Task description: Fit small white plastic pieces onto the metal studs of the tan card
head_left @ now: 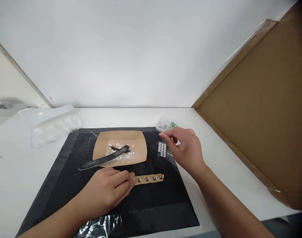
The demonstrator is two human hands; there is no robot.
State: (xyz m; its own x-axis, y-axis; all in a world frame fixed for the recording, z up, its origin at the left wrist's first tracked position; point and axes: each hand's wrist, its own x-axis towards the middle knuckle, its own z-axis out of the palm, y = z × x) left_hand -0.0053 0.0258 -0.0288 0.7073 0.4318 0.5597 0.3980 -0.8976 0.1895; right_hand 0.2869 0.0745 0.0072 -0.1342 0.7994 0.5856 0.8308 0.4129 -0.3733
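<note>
A white wall [128, 59] rises behind the white worktop [14, 165], and a brown cardboard panel [265, 109] leans along the right. A black mat [155, 201] covers the middle of the worktop. Over its near part, the left hand [107, 186] has its fingers pinched on the left end of a tan strip [143, 179], which runs out to the right, in front of a shallow brown tray [138, 142]. The right hand [187, 148] hangs over the mat's right edge, thumb and forefinger brought together; whether anything is between them I cannot tell. A clear plastic case [54, 127] lies at far left. A dark nail file [103, 160] rests across the tray's near left rim. Just beside the right hand is a sheet of white oval tabs [162, 149]. Round metal studs [147, 179] line the strip, and small white bits [119, 157] lie in the tray.
</note>
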